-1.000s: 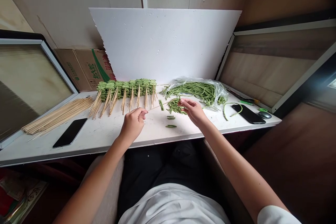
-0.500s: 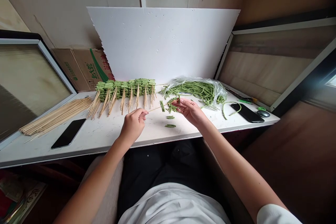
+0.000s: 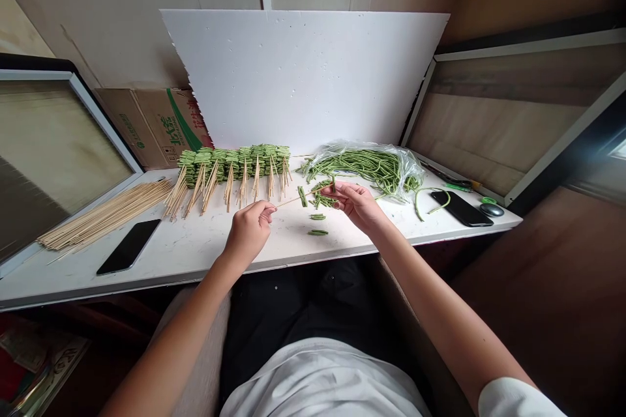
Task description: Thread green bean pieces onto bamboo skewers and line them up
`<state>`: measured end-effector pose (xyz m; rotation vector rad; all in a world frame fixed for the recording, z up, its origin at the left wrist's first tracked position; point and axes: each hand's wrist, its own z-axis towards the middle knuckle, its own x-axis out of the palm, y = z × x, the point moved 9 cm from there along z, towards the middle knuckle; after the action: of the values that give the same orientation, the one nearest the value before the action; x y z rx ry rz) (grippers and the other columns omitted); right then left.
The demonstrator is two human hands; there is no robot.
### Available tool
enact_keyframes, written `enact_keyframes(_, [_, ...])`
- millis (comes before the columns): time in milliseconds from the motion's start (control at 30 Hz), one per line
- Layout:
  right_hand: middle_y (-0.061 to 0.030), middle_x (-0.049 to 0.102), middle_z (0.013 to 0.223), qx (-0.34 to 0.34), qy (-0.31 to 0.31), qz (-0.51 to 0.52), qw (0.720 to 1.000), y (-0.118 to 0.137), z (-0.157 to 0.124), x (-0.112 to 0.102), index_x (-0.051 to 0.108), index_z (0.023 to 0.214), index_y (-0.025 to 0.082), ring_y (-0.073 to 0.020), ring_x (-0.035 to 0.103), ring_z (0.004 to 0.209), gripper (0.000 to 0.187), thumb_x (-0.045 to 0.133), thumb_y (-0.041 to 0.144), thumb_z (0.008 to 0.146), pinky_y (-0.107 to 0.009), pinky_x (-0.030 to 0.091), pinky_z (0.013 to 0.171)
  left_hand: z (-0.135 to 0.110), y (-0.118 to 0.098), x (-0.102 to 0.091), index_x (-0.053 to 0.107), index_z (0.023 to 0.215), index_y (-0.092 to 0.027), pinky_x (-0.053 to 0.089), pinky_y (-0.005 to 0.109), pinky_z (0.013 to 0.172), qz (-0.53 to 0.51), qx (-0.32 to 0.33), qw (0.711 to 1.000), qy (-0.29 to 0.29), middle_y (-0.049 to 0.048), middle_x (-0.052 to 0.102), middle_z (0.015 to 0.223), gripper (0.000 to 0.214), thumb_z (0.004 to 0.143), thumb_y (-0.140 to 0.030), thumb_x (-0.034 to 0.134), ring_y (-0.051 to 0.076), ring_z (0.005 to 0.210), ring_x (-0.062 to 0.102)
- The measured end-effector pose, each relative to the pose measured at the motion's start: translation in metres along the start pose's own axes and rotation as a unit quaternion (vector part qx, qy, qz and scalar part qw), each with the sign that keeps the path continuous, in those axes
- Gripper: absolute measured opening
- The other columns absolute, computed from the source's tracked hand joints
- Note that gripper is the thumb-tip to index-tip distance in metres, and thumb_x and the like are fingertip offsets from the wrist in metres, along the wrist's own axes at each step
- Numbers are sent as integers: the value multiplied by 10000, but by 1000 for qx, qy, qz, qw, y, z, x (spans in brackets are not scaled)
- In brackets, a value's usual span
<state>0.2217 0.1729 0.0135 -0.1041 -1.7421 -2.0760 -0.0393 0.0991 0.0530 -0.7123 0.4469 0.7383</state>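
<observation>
1. Bamboo skewer (image 3: 292,201) spanning the gap between both hands, carrying a cut green bean piece (image 3: 302,196) just left of the right grip.
2. Left hand (image 3: 248,231) pinching the skewer's blunt end narrowly, fingers curled, forearm reaching over the table edge (image 3: 171,272).
3. Right hand (image 3: 357,203) pinching narrowly at the skewer's far end, palm turned down, a short bean piece (image 3: 333,184) standing up at the fingertips.
4. Loose bean pieces (image 3: 320,201) lying just beyond the right grip, a plastic bag of long beans (image 3: 366,166) behind them.
5. Skewered bean rows (image 3: 235,166) lying beyond the left grip, a bundle of bare skewers (image 3: 105,215) and a black phone (image 3: 128,246) further left.
6. A second phone (image 3: 462,208) and a mouse (image 3: 491,210) sitting right of the right grip.
7. Cardboard box (image 3: 156,127) showing green characters, too small to read.
</observation>
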Motion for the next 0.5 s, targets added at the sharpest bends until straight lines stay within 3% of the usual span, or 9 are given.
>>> enact_keyframes(167, [-79,846,1027,-17,-10,-3,1000,5,-3,3,838,916,231,-237,788,1039,288,922,479,798,-254,532,667,0,-2,-3,735,898,-205,544,274,694,-1,6,1000,-10,20,730,728,241,943,-110,518,189,695,705])
enact_keyframes(500, [-82,848,1110,-12,-11,21,1000,2,-2,3,843,1006,246,-268,769,1165,319,909,486,806,-253,556,654,0,-1,-5,739,909,-211,565,271,714,1,0,1000,-15,22,739,746,252,932,-93,517,195,731,723])
